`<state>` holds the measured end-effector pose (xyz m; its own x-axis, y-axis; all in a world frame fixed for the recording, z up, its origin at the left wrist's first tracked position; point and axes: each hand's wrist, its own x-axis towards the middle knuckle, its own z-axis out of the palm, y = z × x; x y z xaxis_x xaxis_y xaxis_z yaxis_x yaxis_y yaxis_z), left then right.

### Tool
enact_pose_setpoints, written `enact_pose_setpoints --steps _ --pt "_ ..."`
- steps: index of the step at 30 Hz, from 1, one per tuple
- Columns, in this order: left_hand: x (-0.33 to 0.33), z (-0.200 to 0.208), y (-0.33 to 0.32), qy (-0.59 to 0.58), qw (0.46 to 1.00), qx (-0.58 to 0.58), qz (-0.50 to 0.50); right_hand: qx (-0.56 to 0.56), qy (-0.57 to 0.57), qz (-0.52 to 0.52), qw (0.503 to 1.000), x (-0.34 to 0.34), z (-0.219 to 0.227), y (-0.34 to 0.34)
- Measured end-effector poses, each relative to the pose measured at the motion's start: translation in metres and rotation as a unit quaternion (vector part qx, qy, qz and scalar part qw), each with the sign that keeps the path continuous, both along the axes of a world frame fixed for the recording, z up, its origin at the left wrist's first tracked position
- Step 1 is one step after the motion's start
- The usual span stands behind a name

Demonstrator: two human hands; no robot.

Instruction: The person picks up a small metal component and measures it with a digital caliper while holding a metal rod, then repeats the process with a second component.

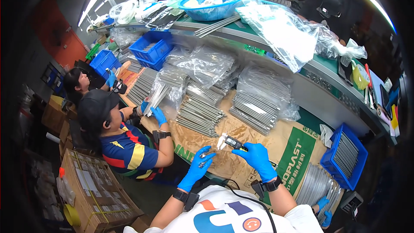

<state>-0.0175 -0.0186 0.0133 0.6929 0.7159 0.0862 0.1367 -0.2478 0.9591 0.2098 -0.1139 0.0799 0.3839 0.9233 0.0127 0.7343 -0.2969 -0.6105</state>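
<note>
My right hand [257, 157], in a blue glove, grips a digital caliper [234, 143] with a dark display body. Its pale jaws point left, above brown paper. To its left, my left hand [199, 166], also gloved in blue, has its fingers curled round small shiny metal pieces [202, 159]; their exact kind is too small to tell. The caliper jaws and these pieces are apart. Beyond my hands lie a pile of thin metal rods [199, 115] and a second rod pile [256, 103] partly covered by clear plastic.
A co-worker [125, 138] at my left holds a bundle of rods [157, 97]; another person [77, 82] sits farther left. On the right stands a blue bin [345, 155] of rods, near another person's gloved hands [324, 209]. A raised shelf [241, 39] spans the back.
</note>
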Motion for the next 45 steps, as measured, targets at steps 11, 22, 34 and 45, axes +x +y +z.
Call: enact_pose_setpoints --steps 11,22,34,45 --pt "0.014 -0.018 0.016 0.105 0.99 0.089 0.004 0.032 0.026 0.008 0.999 -0.019 -0.014 0.025" --pt "0.024 -0.016 0.013 0.007 1.0 0.003 0.028 -0.051 0.084 0.04 0.994 -0.029 -0.012 0.002" --pt "0.021 -0.019 0.008 -0.027 0.999 -0.027 0.028 -0.056 0.073 0.052 0.994 -0.029 -0.016 -0.002" --pt "-0.005 -0.008 0.004 0.076 0.993 0.087 -0.01 -0.047 0.041 0.015 0.998 -0.013 0.004 -0.015"
